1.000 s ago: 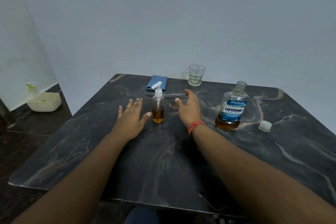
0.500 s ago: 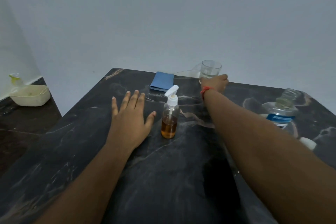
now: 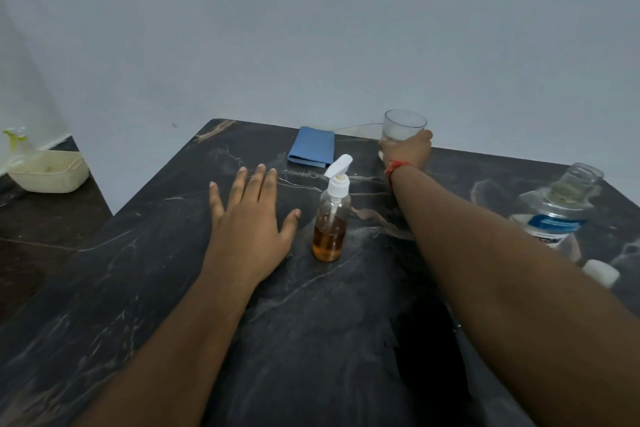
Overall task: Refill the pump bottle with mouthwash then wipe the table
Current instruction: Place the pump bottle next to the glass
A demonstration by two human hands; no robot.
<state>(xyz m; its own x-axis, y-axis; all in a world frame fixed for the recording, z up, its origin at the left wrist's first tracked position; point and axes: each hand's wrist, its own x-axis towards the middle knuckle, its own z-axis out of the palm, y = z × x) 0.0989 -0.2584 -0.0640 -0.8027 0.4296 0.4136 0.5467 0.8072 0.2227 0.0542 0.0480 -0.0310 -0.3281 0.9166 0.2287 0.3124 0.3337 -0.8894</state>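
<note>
A small clear pump bottle point(image 3: 329, 224) with a white pump head stands mid-table, about half full of amber liquid. My left hand point(image 3: 251, 218) lies flat on the dark marble table point(image 3: 138, 288) just left of it, fingers straight, not touching it. My right hand point(image 3: 408, 152) reaches to the far edge and grips a clear drinking glass point(image 3: 403, 125) around its lower part. The open mouthwash bottle point(image 3: 561, 208) with a blue label stands at the right, partly behind my right forearm. Its white cap point(image 3: 601, 272) lies beside it. A folded blue cloth point(image 3: 311, 146) lies at the back.
A cream basket point(image 3: 52, 173) with a spray bottle point(image 3: 15, 142) in it sits on a lower dark surface at the left. A pale wall runs close behind the table's far edge.
My right hand left the pump bottle, reached to the far edge and took hold of the glass. My left hand settled flat on the table. The camera moved closer.
</note>
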